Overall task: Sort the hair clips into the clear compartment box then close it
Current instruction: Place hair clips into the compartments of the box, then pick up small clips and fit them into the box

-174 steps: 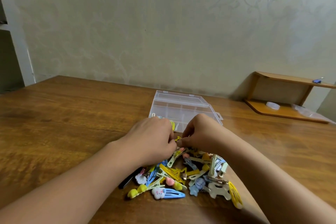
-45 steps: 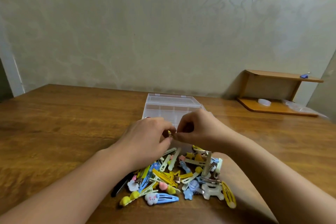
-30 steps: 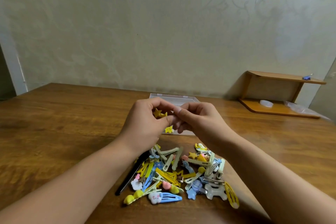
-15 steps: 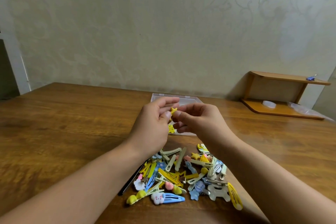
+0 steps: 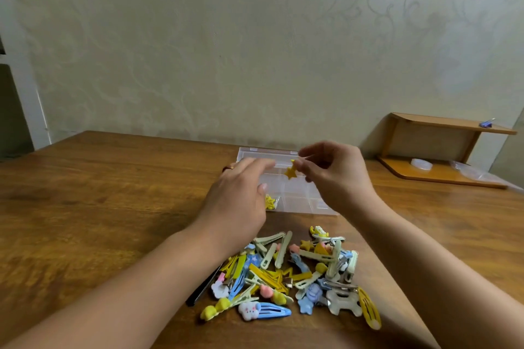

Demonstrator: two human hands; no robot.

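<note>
**A:** Hair clips [image 5: 286, 275]: mixed pile of yellow, blue, cream and pink plastic and metal ones, lower centre of frame, on the brown wooden table [image 5: 99, 193]. Blue snap clip with a white cloud face [image 5: 263, 311] at the near edge, yellow oval snap clip [image 5: 368, 307] at the lower right of the pile.

**B:** Hands?

**A:** Both above the pile, mid frame. Left hand [image 5: 238, 201] palm down, fingers extended and blurred, holding nothing; it covers the left part of the clear plastic compartment box [image 5: 297, 195]. Right hand [image 5: 337, 176] pinches a small yellow star-shaped hair clip [image 5: 291, 171] between thumb and fingertips, over the box.

**B:** Box state?

**A:** Open, lid [image 5: 269, 154] folded back toward the wall. Yellow clips [image 5: 270, 202] in a near compartment just beside the left hand. Other visible compartments look bare.

**B:** Further back?

**A:** Low wooden shelf unit [image 5: 442, 150] at right of frame against the patterned beige wall [image 5: 226, 51], a small blue item [image 5: 486, 123] on top, a clear round item [image 5: 421, 164] on its base.
</note>
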